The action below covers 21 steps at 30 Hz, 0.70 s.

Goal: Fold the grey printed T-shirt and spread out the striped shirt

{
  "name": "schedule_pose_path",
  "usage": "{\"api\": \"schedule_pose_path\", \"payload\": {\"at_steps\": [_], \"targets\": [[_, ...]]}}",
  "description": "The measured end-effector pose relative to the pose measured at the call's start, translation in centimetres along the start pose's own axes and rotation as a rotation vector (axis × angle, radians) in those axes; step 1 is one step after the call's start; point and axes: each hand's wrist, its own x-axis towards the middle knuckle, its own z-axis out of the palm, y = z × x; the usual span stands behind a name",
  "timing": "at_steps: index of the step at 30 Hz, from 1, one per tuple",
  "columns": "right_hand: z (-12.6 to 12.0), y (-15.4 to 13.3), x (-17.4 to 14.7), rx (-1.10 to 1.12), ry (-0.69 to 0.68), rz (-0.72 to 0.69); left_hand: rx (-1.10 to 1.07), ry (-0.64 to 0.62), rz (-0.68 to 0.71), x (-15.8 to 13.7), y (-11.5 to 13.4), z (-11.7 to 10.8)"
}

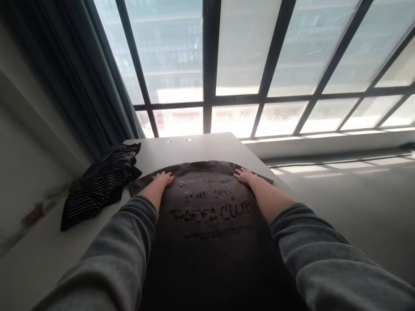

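Observation:
A dark T-shirt with printed lettering lies spread out, front side up, its neckline toward the window. On its left shoulder area rests my left hand, palm down with the fingers spread. My right hand lies flat the same way near the right shoulder, by the sleeve. Both hands press on the cloth without gripping it. The lower part of the shirt falls into shadow between my forearms.
Under the shirt is a white table, with two small round fittings near its far edge. Black striped clothing lies crumpled at the left. Beyond stand a dark curtain and a large framed window; floor shows at right.

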Motion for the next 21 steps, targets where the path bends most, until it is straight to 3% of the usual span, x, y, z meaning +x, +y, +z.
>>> {"api": "schedule_pose_path", "payload": {"at_steps": [4,8,11,14,16,21], "targets": [[2.8,2.4,1.5,0.036,0.008,0.052,0.023,-0.144,-0.147,1.1,-1.8,2.7],[3.3,4.3,2.3,0.03,0.05,0.047,0.09,-0.299,-0.344,2.5,-2.1,3.6],[3.4,5.1,2.1,0.018,0.132,0.072,0.136,-0.237,-0.311,2.1,-2.5,4.6],[3.4,5.3,1.8,-0.025,0.256,0.221,0.174,-0.182,-0.247,0.8,-3.4,5.6],[3.1,5.4,1.8,-0.061,0.237,0.272,0.191,-0.177,-0.22,0.3,-3.8,5.7],[0.0,8.0,2.9,-0.111,0.102,0.127,0.3,-0.207,-0.197,2.5,-2.4,3.1]]}}
